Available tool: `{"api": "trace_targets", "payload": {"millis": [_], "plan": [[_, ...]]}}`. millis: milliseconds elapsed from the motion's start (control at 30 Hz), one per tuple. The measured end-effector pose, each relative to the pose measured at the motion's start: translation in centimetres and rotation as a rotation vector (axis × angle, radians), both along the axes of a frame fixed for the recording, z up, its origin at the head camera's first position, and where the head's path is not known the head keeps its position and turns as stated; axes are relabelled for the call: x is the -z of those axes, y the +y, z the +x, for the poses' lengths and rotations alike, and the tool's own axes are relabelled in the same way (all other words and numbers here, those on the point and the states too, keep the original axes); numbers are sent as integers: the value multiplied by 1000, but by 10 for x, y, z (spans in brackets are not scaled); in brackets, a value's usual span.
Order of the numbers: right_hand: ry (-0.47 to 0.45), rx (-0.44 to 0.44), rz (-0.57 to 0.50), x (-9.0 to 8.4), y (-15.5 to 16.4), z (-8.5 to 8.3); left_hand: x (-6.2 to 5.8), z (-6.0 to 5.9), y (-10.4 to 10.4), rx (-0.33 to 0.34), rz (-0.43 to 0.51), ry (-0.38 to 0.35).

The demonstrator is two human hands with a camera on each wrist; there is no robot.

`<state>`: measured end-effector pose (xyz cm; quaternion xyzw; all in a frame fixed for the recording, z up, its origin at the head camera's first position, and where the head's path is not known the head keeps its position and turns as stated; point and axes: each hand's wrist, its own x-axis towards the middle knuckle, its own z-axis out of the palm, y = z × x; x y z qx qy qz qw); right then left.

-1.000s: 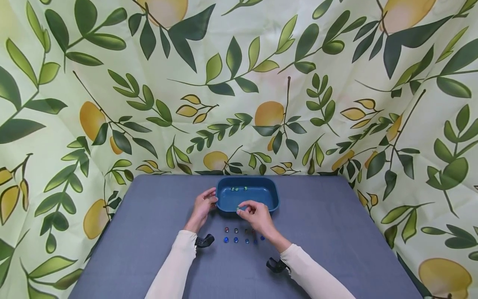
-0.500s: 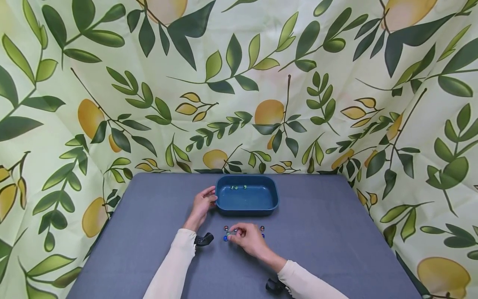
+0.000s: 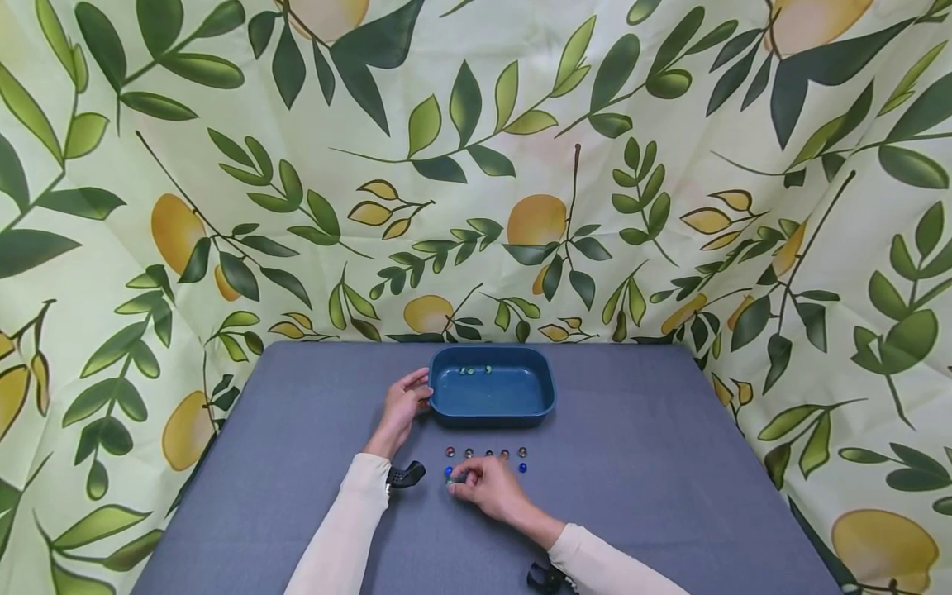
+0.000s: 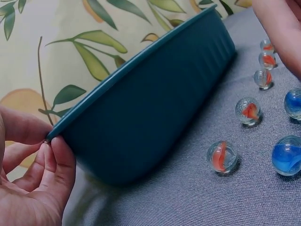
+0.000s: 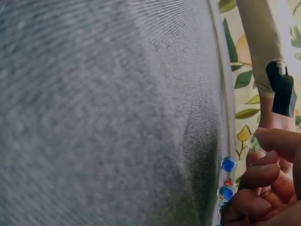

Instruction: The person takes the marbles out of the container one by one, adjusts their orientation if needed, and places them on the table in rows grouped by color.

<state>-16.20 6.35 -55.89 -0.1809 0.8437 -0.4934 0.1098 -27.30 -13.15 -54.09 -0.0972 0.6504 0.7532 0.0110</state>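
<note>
the right hand is pinching a small clear glass marble between thumb and fingertips, at the 9 o'clock end of the two rows of marbles lying on the grey fabric table cover. the left hand is gripping the 9 o'clock rim of the dark teal rectangular plastic tray, thumb on the lip and fingers curled under it. the tray is sitting at 12 o'clock from the rows and is holding a few marbles against its far wall.

handling judgement: each marble is probably hard, smooth, dense for its size and prone to rolling. a fingertip pinch across the widest part is likely giving the surest hold. the fabric is probably damping any roll. the tray appears light and stiff, so bracing at the rim is advisable.
</note>
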Motion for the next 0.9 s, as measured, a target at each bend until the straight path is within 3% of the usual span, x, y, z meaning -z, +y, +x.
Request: {"api": "trace_targets", "payload": {"millis": [900], "plan": [[-2,-44,113,2,-2,1,-1,2,1,-5,-3,-2]]}}
